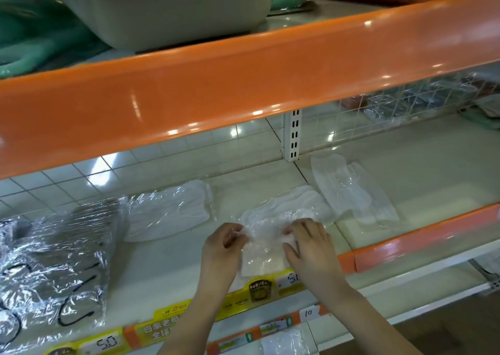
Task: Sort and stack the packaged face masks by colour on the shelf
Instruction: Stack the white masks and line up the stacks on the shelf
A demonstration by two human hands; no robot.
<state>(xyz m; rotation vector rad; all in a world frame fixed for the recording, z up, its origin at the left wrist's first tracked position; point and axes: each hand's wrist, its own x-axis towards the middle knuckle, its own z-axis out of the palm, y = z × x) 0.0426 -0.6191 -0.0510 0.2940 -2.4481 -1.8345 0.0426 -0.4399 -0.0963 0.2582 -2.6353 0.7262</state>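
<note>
A white packaged mask (261, 257) lies at the front edge of the cream shelf (167, 268), on top of another white pack (292, 203). My left hand (224, 242) pinches its left edge. My right hand (308, 242) presses on its right side. More white packs lie to the left (170, 211) and to the right (351, 189). A pile of grey packaged masks (54, 262) with black ear loops fills the shelf's left end.
An orange shelf lip (243, 78) overhangs from above, with a pale tub (162, 8) on it. Price labels (102, 342) line the front rail. A wire divider (392, 103) stands at the back right. Another white pack (284, 341) lies on the shelf below.
</note>
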